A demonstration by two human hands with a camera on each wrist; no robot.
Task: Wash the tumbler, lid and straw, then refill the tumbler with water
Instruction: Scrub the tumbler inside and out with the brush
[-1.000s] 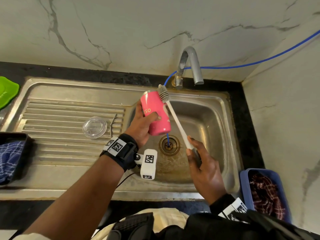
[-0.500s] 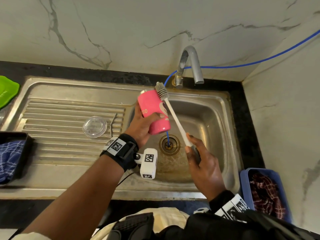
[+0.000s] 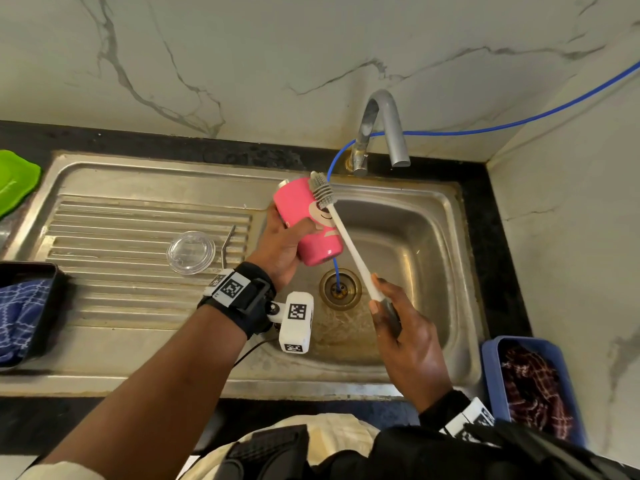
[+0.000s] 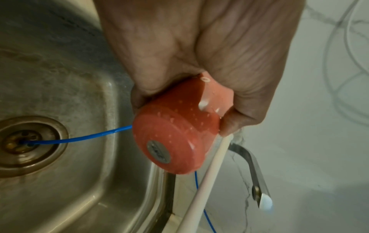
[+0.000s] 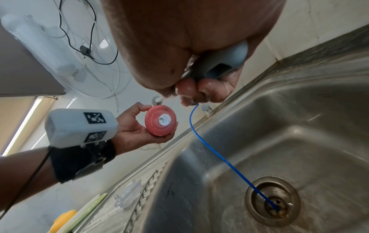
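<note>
My left hand (image 3: 287,237) grips the pink tumbler (image 3: 304,220), tilted above the left side of the sink basin, its base (image 4: 169,146) toward me. My right hand (image 3: 398,323) holds the grey handle of a long white bottle brush (image 3: 346,237); its grey bristle head (image 3: 322,190) lies against the tumbler's upper side near the rim. The clear round lid (image 3: 191,252) and the bent metal straw (image 3: 228,244) lie on the ribbed drainboard to the left.
A steel sink (image 3: 446,237) with a drain (image 3: 340,289) lies below; a blue tube (image 5: 219,156) runs into the drain. The faucet (image 3: 384,129) stands behind. A blue tub with cloth (image 3: 533,386) sits at the right, a dark tray with blue cloth (image 3: 24,306) at the left.
The tumbler has turned in my left hand, showing a face print now. The brush head has shifted slightly up along the tumbler's side.
</note>
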